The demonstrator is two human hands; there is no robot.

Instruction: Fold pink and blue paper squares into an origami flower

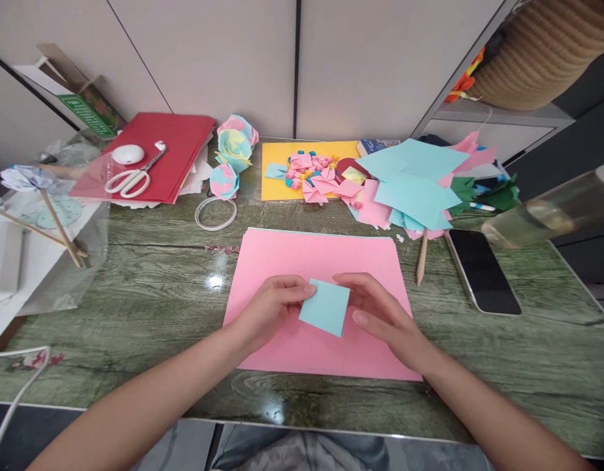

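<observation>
A small light-blue paper square (pixel 325 307) is pinched at its left edge between the thumb and fingers of my left hand (pixel 277 302). Just right of it, my right hand (pixel 380 313) has its thumb and fingers apart; its fingers come close to the square's right edge, and I cannot tell whether they touch it. Both hands are over a stack of pink paper sheets (pixel 282 255) lying on the table in front of me.
Behind the stack are a yellow sheet (pixel 272 190) with folded pink pieces, blue paper (pixel 414 170), a tape roll (pixel 216 227) and paper balls (pixel 224 181). Scissors (pixel 134 182) lie on a red folder (pixel 157 140). A phone (pixel 483 271) and a bottle (pixel 552 209) are right.
</observation>
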